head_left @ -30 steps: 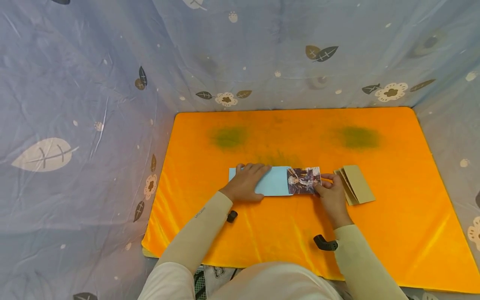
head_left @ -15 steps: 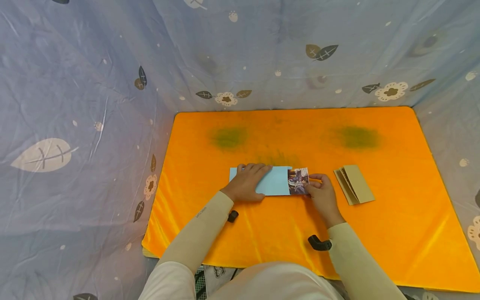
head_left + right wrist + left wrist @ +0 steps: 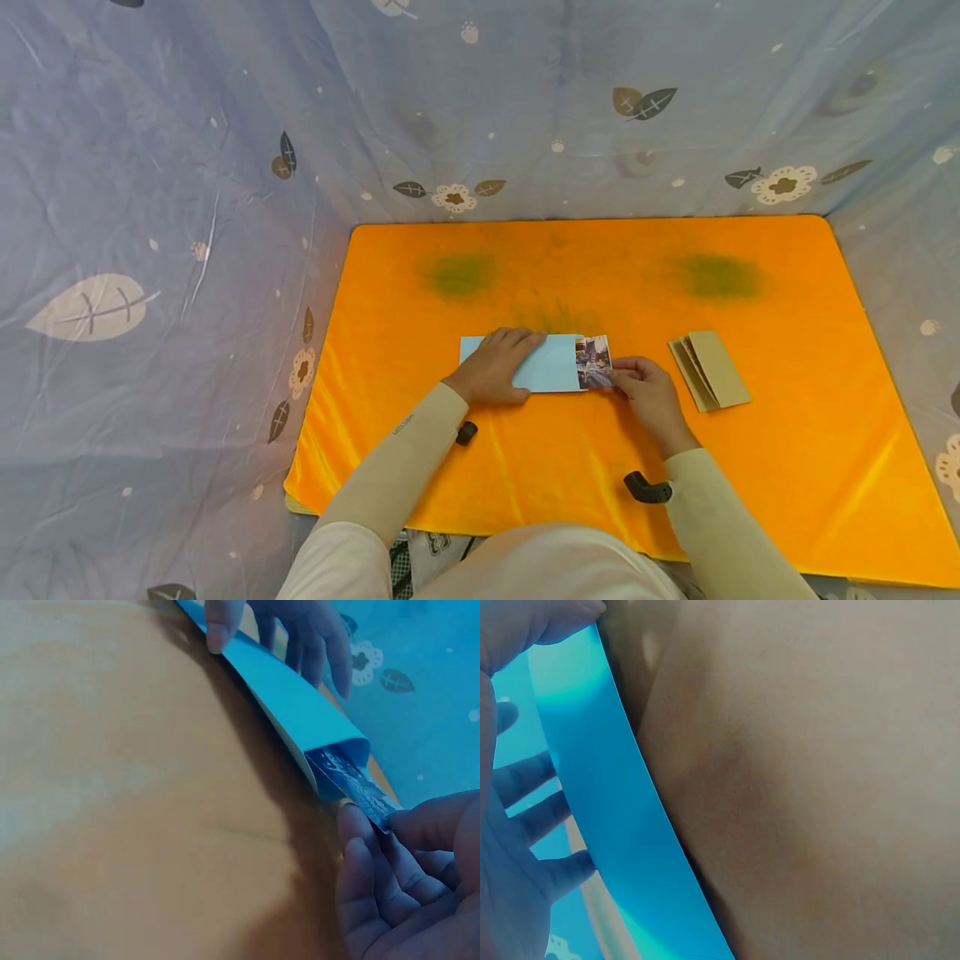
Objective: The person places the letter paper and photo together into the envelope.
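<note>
A light blue paper envelope (image 3: 553,363) lies lengthwise in front of the person. The left hand (image 3: 491,367) spans it from above, thumb at the near long edge and fingers at the far one, as the left wrist view also shows. In the right wrist view the envelope's right end gapes, and a picture card (image 3: 351,782) is partway inside. Between thumb and fingers, the right hand (image 3: 651,400) pinches the card's outer end. Only a short strip of the card (image 3: 593,361) shows in the head view; its left part is hidden inside the envelope.
To the right of the right hand stands a folded tan paper piece (image 3: 718,368), with dark printed edges showing in its fold. Everything rests on an orange cloth-covered table (image 3: 585,275). A patterned grey-blue curtain (image 3: 555,100) encloses the far side and both ends.
The right hand has moved left, sliding the card deeper into the blue envelope, so less of the picture shows. The left hand and the tan piece stay nearly where they were.
</note>
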Available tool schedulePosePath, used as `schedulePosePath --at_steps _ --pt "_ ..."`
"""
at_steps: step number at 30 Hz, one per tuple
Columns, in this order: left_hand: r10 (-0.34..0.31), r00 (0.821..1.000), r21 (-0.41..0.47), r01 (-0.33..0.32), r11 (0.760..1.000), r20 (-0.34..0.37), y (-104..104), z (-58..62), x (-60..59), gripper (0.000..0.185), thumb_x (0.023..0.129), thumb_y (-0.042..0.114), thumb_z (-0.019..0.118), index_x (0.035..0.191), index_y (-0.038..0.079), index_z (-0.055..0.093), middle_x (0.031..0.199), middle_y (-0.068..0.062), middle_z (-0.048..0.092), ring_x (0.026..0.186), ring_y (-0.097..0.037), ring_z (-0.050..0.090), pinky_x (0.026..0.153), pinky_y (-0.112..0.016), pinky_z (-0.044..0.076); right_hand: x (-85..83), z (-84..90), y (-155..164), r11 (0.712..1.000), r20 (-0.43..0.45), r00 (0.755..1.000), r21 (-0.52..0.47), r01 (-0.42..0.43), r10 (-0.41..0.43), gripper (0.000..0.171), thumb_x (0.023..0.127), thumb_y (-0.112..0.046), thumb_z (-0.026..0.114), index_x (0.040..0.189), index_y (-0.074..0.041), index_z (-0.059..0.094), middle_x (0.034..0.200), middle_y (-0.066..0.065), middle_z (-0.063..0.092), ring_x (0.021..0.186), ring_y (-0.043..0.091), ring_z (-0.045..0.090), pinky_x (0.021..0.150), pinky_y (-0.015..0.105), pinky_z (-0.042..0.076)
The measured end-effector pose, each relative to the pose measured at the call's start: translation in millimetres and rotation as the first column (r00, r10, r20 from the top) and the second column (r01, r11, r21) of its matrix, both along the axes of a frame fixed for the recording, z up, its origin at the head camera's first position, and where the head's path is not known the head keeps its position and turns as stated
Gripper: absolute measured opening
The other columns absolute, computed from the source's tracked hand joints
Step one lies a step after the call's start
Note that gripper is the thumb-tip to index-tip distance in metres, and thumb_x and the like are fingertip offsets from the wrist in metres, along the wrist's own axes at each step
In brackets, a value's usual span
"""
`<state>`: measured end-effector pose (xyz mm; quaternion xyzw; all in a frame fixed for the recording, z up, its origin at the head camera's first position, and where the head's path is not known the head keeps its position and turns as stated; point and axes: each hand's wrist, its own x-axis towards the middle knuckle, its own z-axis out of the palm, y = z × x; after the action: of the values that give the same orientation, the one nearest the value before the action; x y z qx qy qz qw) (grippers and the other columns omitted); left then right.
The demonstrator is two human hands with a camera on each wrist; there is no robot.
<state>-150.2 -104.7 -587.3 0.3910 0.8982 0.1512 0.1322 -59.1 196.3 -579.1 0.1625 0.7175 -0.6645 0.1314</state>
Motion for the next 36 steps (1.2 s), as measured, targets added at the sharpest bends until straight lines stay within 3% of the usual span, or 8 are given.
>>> schedulePosePath --at_steps 8,21,28,31,36 --pt "0.006 1.000 -0.029 -0.006 1.000 0.000 1.2 5.0 -0.4 0.094 0.094 0.042 0.075 0.173 0.016 0.032 0.168 -0.010 0.039 0.150 -0.032 0.039 0.123 -0.051 0.030 -0.5 -3.9 -11.5 0.996 -0.020 0.999 -0.084 -0.028 0.026 0.035 0.112 -0.006 0.060 0.141 0.014 0.057 0.114 0.023 0.072 0.097 0.029 0.078 0.087 0.034 0.062" --pt "0.003 1.000 -0.049 -0.003 0.999 -0.010 4.3 6.4 0.2 0.093 0.095 0.045 0.074 0.172 0.015 0.034 0.168 -0.011 0.039 0.150 -0.032 0.039 0.122 -0.052 0.031 -3.3 -5.7 -13.6 0.999 -0.026 0.999 -0.014 -0.039 0.039 0.031 0.110 -0.009 0.066 0.134 0.011 0.067 0.114 0.022 0.073 0.095 0.027 0.074 0.086 0.030 0.061" --pt "0.006 1.000 -0.046 -0.007 0.999 -0.020 5.2 7.7 1.8 0.092 0.095 0.044 0.074 0.172 0.016 0.034 0.168 -0.010 0.039 0.150 -0.032 0.039 0.122 -0.052 0.031 -1.8 -2.2 -16.8 1.000 -0.019 0.999 -0.012 -0.029 0.028 0.036 0.111 -0.016 0.066 0.137 0.010 0.069 0.122 0.022 0.073 0.096 0.027 0.076 0.087 0.029 0.060" --pt "-0.002 0.999 -0.046 0.000 0.999 -0.037 6.7 7.9 2.2 0.091 0.094 0.045 0.074 0.172 0.016 0.035 0.167 -0.010 0.040 0.148 -0.032 0.041 0.121 -0.051 0.032 -3.4 -0.1 -19.8 0.998 -0.024 0.998 0.011 -0.061 0.062 0.043 0.113 -0.024 0.065 0.141 0.008 0.069 0.120 0.020 0.074 0.096 0.029 0.076 0.086 0.028 0.059" --pt "-0.014 0.999 -0.038 0.012 0.999 -0.050 9.3 8.6 3.3 0.090 0.095 0.046 0.074 0.171 0.016 0.036 0.165 -0.010 0.042 0.147 -0.032 0.042 0.120 -0.052 0.033 -7.4 -0.3 -23.7 0.984 0.015 0.988 0.085 -0.157 0.157 0.050 0.113 -0.035 0.064 0.146 0.003 0.067 0.103 0.018 0.075 0.091 0.031 0.072 0.089 0.033 0.054"
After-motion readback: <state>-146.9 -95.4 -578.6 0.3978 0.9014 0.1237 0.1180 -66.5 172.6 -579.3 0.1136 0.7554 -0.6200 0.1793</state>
